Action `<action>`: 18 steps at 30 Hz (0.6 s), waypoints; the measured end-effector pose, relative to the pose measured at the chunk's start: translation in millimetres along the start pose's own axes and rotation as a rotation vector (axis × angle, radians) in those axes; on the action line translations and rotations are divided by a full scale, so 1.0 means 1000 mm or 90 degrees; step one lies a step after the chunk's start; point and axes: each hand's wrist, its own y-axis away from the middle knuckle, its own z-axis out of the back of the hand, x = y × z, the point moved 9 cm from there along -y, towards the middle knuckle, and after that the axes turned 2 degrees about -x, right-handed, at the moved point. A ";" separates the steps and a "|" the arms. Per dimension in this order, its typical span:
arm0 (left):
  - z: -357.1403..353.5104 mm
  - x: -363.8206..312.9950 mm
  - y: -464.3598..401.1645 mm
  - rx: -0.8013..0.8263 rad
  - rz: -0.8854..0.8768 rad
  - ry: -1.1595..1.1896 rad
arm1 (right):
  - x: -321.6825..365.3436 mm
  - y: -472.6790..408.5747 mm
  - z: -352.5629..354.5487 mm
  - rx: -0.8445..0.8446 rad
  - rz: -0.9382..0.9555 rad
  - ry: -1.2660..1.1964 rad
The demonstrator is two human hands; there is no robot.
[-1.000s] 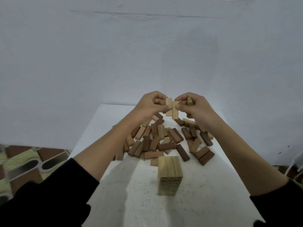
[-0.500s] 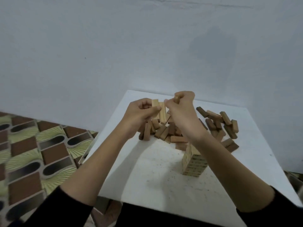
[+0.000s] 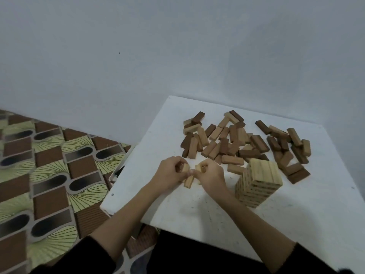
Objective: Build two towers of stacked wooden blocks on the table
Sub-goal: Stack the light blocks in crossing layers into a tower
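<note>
Both hands meet low over the left part of the white square counter [image 3: 296, 224]. The left hand [image 3: 169, 175] has its grip curled round a pale rectangular wooden block [image 3: 185, 168]; the right hand [image 3: 210, 175] pinches further pale wooden blocks [image 3: 189, 181] that touch the counter. To the right stands a finished tower of pale stacked wooden blocks [image 3: 258, 182], with a loose heap of light and dark wooden blocks [image 3: 237, 143] behind it.
</note>
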 end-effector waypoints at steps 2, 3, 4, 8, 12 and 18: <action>-0.003 -0.001 -0.005 0.014 -0.013 -0.048 | -0.002 -0.001 0.001 -0.006 -0.005 0.007; -0.003 0.000 -0.006 0.017 -0.014 -0.057 | -0.002 -0.001 0.001 -0.009 0.009 0.031; -0.001 0.001 -0.008 0.012 -0.014 -0.058 | -0.001 -0.001 0.002 -0.013 0.026 0.055; 0.010 -0.001 -0.007 -0.012 -0.044 -0.058 | -0.003 0.005 0.006 -0.022 0.055 0.045; 0.002 0.001 -0.003 0.068 -0.092 -0.126 | -0.008 0.011 0.004 -0.007 0.059 0.059; -0.003 0.001 -0.002 0.089 -0.112 -0.096 | -0.008 0.013 0.009 -0.030 0.075 0.074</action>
